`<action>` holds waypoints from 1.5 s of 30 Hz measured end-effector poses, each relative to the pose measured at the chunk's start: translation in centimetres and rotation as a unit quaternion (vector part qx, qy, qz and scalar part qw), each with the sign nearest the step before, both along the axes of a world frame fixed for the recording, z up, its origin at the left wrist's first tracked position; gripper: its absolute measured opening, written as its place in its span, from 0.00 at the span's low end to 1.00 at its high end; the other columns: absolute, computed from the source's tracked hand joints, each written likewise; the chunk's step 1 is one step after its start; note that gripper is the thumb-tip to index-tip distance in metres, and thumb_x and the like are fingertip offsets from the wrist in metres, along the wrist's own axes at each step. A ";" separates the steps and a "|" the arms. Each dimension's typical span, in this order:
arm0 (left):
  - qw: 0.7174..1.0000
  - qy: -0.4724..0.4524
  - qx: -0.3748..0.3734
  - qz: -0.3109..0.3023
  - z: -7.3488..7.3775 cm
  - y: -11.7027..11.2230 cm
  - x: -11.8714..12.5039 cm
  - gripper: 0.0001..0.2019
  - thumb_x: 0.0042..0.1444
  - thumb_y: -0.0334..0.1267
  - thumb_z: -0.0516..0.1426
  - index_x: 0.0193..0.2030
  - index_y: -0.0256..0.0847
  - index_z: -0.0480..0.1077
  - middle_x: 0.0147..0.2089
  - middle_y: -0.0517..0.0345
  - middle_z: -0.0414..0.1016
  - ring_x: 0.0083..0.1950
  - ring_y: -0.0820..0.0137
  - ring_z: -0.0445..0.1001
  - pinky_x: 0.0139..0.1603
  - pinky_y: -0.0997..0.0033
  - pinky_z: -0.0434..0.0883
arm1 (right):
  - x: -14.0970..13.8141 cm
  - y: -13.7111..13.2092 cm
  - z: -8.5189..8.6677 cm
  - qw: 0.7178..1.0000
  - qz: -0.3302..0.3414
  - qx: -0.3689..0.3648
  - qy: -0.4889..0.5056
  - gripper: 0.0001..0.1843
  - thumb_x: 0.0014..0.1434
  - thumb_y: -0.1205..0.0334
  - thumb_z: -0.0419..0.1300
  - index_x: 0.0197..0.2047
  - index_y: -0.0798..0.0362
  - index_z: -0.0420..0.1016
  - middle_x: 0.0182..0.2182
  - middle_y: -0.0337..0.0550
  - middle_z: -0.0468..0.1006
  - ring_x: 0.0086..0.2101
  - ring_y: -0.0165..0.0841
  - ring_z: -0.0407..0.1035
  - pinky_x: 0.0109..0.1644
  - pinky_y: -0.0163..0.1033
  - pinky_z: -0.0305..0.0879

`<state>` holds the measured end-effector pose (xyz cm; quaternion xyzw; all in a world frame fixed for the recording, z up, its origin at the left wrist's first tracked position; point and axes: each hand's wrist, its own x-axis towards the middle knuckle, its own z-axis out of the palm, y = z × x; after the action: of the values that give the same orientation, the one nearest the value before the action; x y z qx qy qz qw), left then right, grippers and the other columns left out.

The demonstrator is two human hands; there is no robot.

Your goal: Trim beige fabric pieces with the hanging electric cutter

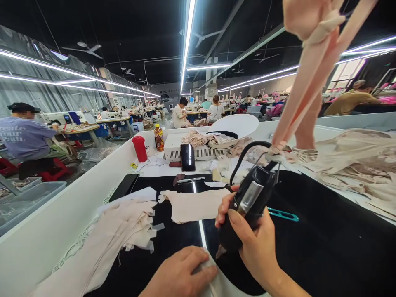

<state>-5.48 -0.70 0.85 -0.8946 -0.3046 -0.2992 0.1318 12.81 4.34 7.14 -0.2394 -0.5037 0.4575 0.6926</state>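
Observation:
At the bottom centre my left hand [182, 270] rests, fingers stretched out and thumb apart from them, on a pale cloth piece [213, 270] at the near edge of the black table top. My right hand [256, 239] is wrapped round a black handheld corded tool [252, 200] that looks like a small iron, with a clear window on its upper side. Its lower end is close to the cloth; whether they touch is hidden. Pink fabric strips [305, 90] run up from its rear end. Beyond the hands lies a flat beige fabric piece [196, 205].
Stacked beige pieces [123, 231] lie at left, and loose cloth [349, 161] is heaped at right. A teal thread snipper [284, 214], a pen [192, 180], a phone [187, 157], a red cup [140, 149] and a bottle [159, 138] are around the black surface [324, 231]. People sit at machines beyond.

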 end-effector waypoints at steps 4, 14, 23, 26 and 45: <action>1.000 0.007 -0.018 0.011 -0.1 -0.3 -0.1 0.15 0.79 0.39 0.46 0.53 0.43 0.74 0.47 0.56 0.82 0.48 0.68 0.84 0.50 0.75 0.80 | 0.6 -0.4 -0.4 1.000 0.018 0.015 0.004 0.18 0.67 0.54 0.71 0.55 0.41 0.72 0.34 0.36 0.78 0.28 0.31 0.75 0.32 0.37 0.78; 1.000 0.005 -0.016 0.004 -0.1 -0.3 -0.2 0.15 0.79 0.37 0.47 0.53 0.43 0.75 0.47 0.55 0.82 0.50 0.67 0.84 0.53 0.73 0.80 | 0.0 -0.8 -0.1 1.000 0.015 0.015 0.010 0.18 0.65 0.51 0.73 0.54 0.42 0.73 0.34 0.35 0.78 0.27 0.30 0.74 0.31 0.35 0.77; 0.999 0.011 0.037 -0.005 0.0 0.0 -0.2 0.17 0.79 0.35 0.46 0.51 0.44 0.77 0.45 0.56 0.81 0.49 0.69 0.83 0.49 0.74 0.80 | 0.5 -1.1 0.0 1.000 0.013 0.008 0.005 0.17 0.66 0.53 0.72 0.53 0.41 0.72 0.34 0.35 0.78 0.27 0.30 0.74 0.32 0.36 0.77; 0.998 0.021 0.052 -0.001 0.6 -0.2 -0.4 0.17 0.79 0.35 0.45 0.50 0.45 0.76 0.47 0.58 0.81 0.50 0.71 0.82 0.56 0.70 0.80 | 1.1 -1.1 0.1 1.000 0.017 0.008 0.019 0.18 0.66 0.54 0.72 0.55 0.42 0.72 0.35 0.36 0.78 0.28 0.31 0.74 0.32 0.37 0.77; 0.998 0.048 -0.030 -0.035 0.7 -1.5 1.1 0.16 0.79 0.35 0.45 0.50 0.36 0.74 0.42 0.56 0.79 0.42 0.71 0.81 0.45 0.78 0.80 | 0.5 -2.1 1.1 1.000 0.014 -0.002 0.022 0.14 0.63 0.53 0.73 0.45 0.46 0.73 0.31 0.36 0.78 0.25 0.29 0.71 0.30 0.35 0.76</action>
<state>-4.41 -2.25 1.53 -0.9216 -0.2755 -0.2509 0.1089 13.27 2.19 8.20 -0.2234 -0.4904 0.4732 0.6969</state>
